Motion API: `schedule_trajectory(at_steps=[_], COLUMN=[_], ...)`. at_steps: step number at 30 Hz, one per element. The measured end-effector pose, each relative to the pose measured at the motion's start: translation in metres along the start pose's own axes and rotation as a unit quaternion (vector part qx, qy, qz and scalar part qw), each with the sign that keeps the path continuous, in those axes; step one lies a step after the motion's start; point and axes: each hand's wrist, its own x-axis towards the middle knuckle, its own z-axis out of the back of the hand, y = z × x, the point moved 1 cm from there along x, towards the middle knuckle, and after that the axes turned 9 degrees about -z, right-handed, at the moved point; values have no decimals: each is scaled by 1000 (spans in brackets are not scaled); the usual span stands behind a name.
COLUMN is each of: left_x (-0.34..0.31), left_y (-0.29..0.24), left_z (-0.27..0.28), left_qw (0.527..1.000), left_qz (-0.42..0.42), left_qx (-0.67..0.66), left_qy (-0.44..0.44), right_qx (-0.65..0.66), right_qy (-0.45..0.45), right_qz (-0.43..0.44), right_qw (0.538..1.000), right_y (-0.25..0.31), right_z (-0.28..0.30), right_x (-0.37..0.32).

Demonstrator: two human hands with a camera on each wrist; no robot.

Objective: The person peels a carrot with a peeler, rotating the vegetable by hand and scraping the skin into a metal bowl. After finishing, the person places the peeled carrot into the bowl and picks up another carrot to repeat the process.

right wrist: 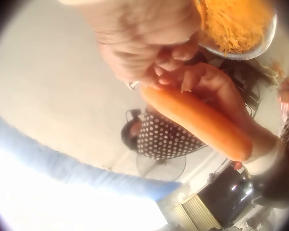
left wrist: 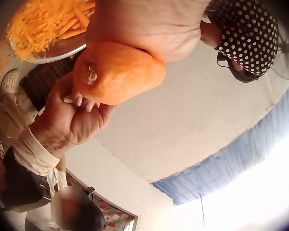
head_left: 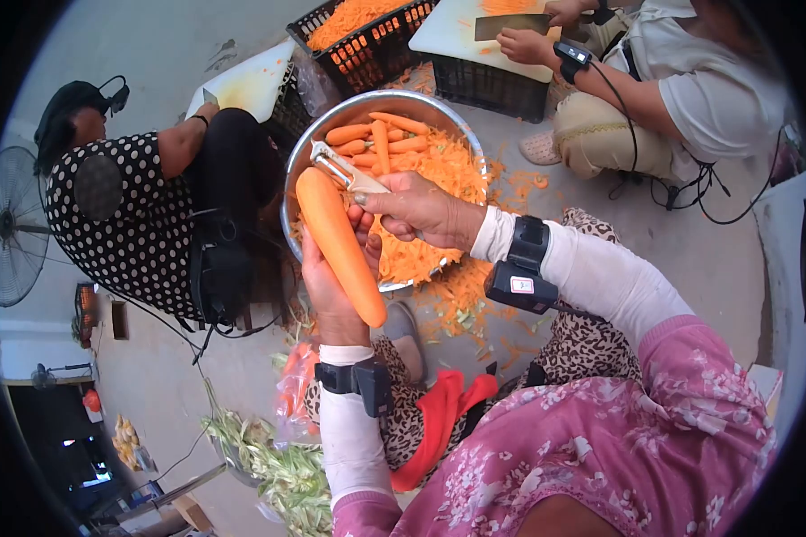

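In the head view my left hand (head_left: 324, 282) grips a large peeled-looking carrot (head_left: 342, 249), thick end pointing away from me. My right hand (head_left: 421, 210) holds a peeler (head_left: 333, 166) by its pale handle, the metal head right at the carrot's upper end. Below both hands stands a wide metal basin (head_left: 394, 93) with whole carrots (head_left: 345, 134) and a heap of orange peelings (head_left: 448, 166). The left wrist view shows the carrot's blunt end (left wrist: 91, 74) close up. Seen from the right wrist, the fingers hide most of the peeler.
A person in a polka-dot top (head_left: 125, 215) sits at left by a white board (head_left: 246, 85). Across from me another person's hands work with a cleaver (head_left: 510, 27) on a board over a black crate. Another crate (head_left: 376, 54) holds orange shreds. Leafy scraps (head_left: 287, 465) lie near my left forearm.
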Motion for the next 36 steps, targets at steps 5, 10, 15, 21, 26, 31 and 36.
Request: schedule_trajectory(at_steps=[5,10,15,21,26,31,36], left_x=[6,8,6,3,3,6,4], left_y=[4,2,8,11,12,9,1], left_z=[-4,-10,-7,-2,0,1,2], left_qw=[999,995,996,993,993,997,997], left_qz=[-1,24,25,21,35,35,-3], left_qx=[23,33,20,50,54,32,57], left_qy=[-39,-94,-82,-101,-98,-68,-44], right_qx=[-55,-85,-175,-345,-388,-436,-498], right_qy=[-57,-80,-110,-175,-194,-97,22], right_qz=[-18,-1,72,170,179,248,232], right_qw=[997,993,976,906,883,860,835], right_y=[10,16,10,-2,10,21,21], right_z=[-2,-10,-3,10,10,7,-6], right_x=[-7,-12,-13,-10,-21,-28,-44])
